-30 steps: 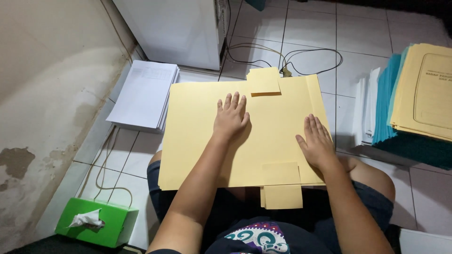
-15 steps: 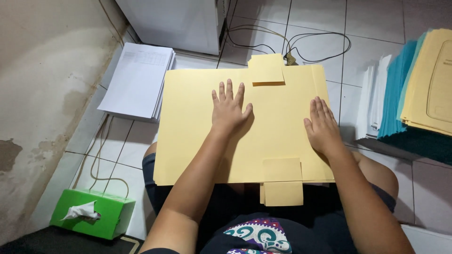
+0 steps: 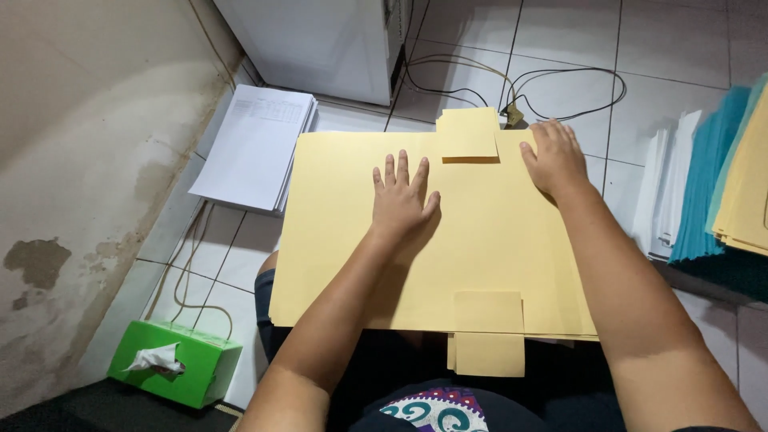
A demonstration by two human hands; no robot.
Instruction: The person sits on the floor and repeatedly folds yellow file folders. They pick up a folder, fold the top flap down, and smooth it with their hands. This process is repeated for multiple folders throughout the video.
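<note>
A pale yellow card folder lies spread flat across the person's lap, a broad matte rectangle with a square tab folded over its far edge and another square flap jutting from its near edge. More sheets of the same card show as thin layers under its near right corner.

The left hand rests palm-down near the folder's middle, fingers straight and slightly spread, thumb angled out to the right, gripping nothing. The right hand lies flat at the far right corner, just beside the far tab, fingers extended and close together, pressing on the card rather than clasping it.

Beyond the folder's far left corner, a stack of white printed paper sits on the pale tiled floor. Black and grey cables loop over the tiles beside a smooth white cabinet. To the right stand piles of white, teal and yellow folders. At lower left, by the stained, patchy wall, is a glossy green tissue box with a crumpled tissue poking out.
</note>
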